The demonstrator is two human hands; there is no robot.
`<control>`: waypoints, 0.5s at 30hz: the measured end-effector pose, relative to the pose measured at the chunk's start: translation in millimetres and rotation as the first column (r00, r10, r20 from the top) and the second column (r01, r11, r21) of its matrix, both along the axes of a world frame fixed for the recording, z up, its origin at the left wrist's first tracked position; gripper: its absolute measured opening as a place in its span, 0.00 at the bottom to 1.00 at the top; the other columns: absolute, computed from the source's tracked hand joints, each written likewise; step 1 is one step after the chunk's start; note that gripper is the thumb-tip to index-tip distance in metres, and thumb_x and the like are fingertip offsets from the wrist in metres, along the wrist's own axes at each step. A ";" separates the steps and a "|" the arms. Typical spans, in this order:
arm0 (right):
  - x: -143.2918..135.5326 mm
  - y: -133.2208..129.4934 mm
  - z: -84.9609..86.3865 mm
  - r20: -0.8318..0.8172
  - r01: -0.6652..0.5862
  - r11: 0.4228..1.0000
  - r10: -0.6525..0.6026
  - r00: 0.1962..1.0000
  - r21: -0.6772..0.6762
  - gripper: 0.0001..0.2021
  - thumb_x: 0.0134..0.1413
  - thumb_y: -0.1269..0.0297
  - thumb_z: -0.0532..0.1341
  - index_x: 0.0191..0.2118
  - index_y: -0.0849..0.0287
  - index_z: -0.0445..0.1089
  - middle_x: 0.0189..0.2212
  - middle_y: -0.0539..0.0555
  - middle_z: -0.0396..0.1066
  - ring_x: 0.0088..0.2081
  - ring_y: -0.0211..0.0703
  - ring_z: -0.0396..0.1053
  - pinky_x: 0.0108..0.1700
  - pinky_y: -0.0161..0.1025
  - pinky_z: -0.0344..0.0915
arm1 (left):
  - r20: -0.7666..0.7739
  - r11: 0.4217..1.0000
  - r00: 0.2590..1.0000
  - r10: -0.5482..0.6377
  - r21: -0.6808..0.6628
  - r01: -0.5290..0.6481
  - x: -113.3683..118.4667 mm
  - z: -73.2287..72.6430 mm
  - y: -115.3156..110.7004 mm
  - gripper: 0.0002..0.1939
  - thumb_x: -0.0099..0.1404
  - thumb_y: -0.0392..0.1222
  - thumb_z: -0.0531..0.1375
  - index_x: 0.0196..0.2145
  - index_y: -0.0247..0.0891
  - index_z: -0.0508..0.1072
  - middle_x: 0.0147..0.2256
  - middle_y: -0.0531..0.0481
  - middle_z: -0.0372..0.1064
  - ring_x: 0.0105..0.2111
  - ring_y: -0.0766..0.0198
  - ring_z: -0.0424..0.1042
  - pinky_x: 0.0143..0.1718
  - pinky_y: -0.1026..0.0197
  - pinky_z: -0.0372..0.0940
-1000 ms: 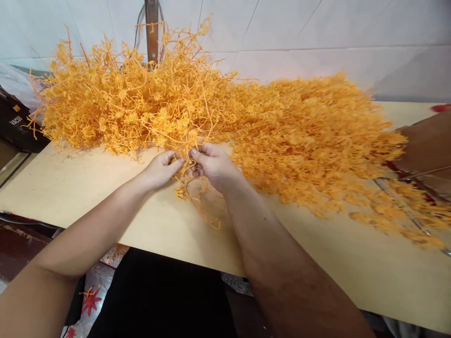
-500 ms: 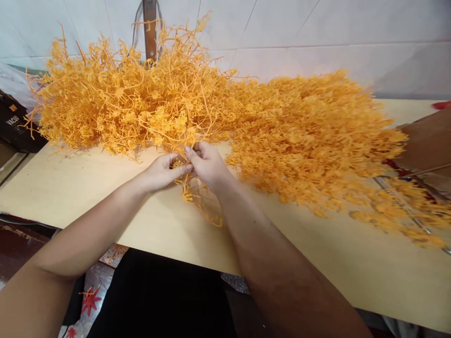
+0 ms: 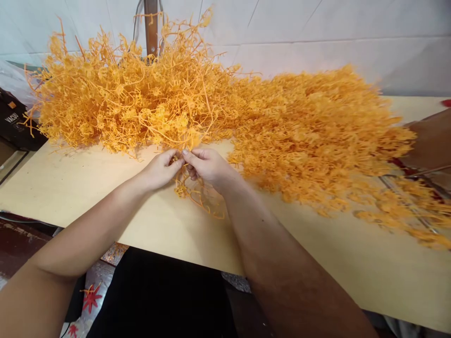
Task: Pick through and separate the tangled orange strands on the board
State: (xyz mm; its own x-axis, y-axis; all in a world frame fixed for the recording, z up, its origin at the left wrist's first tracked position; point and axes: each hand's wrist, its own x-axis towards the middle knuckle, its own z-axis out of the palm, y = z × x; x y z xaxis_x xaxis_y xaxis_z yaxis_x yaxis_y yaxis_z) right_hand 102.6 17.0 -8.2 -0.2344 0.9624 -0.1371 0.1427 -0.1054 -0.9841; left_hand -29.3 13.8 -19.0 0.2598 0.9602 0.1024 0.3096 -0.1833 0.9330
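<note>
Both hands meet over the table in front of a heap of orange artificial flower sprays (image 3: 127, 103). My left hand (image 3: 162, 168) is closed on an orange flower sprig (image 3: 182, 188), whose thin stems hang below the fingers. My right hand (image 3: 206, 166) pinches the same sprig near its top, thumb and fingertips pressed together beside the left fingertips. Loose ends of the sprig curl down toward the tabletop. The fingers hide the exact spot where they grip.
A second pile of orange sprays (image 3: 317, 136) spreads over the right of the pale table (image 3: 116, 206). A brown cardboard piece (image 3: 431, 141) lies at the right edge. On the left stands a black box (image 3: 16, 122). Red leaf shapes (image 3: 92, 298) lie below the table.
My right hand has shifted slightly down, its fingers now curled more visibly below the thumb. The hanging sprig has swung a little. The left hand stays nearly in place.
</note>
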 end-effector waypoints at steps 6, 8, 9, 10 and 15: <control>-3.3 -3.2 8.3 -0.202 0.006 0.993 -0.030 0.979 -0.117 0.13 0.52 0.65 0.59 0.20 0.62 0.61 0.13 0.47 0.61 0.16 0.30 0.60 0.22 0.30 0.63 | 0.207 0.967 0.967 -0.145 -0.176 0.183 -4.1 8.9 0.7 0.10 0.60 0.41 0.54 0.25 0.31 0.65 0.22 0.53 0.64 0.24 0.74 0.63 0.28 0.69 0.58; -3.3 -3.1 8.0 -0.309 -0.029 0.994 -0.005 0.951 -0.105 0.12 0.51 0.64 0.60 0.20 0.62 0.61 0.14 0.47 0.62 0.18 0.30 0.61 0.23 0.30 0.64 | 0.314 0.961 0.945 -0.091 -0.221 0.166 -4.0 9.9 -0.7 0.11 0.59 0.43 0.54 0.24 0.32 0.64 0.20 0.55 0.61 0.19 0.76 0.59 0.21 0.71 0.53; -3.3 -3.0 7.3 -0.356 -0.046 0.995 0.012 0.934 -0.089 0.12 0.49 0.64 0.60 0.21 0.61 0.61 0.15 0.47 0.62 0.19 0.30 0.62 0.24 0.31 0.64 | 0.367 0.958 0.929 -0.056 -0.242 0.154 -3.7 10.1 -1.4 0.11 0.59 0.44 0.54 0.24 0.33 0.63 0.19 0.55 0.60 0.17 0.76 0.57 0.18 0.71 0.50; -3.6 -2.9 6.4 -0.392 -0.056 0.996 0.025 0.920 -0.069 0.12 0.48 0.63 0.61 0.21 0.61 0.61 0.15 0.47 0.62 0.20 0.31 0.64 0.25 0.31 0.65 | 0.416 0.953 0.909 -0.031 -0.261 0.152 -3.2 10.3 -2.2 0.11 0.58 0.44 0.55 0.24 0.33 0.63 0.19 0.56 0.60 0.16 0.77 0.55 0.16 0.71 0.47; -7.8 -4.3 2.1 -0.419 0.005 1.000 -0.008 0.908 -0.009 0.13 0.48 0.58 0.59 0.21 0.59 0.60 0.18 0.48 0.64 0.26 0.34 0.67 0.28 0.32 0.65 | 0.549 0.945 0.835 0.046 -0.294 0.141 3.1 10.9 -4.7 0.12 0.57 0.44 0.56 0.23 0.33 0.61 0.19 0.56 0.59 0.14 0.79 0.51 0.13 0.71 0.40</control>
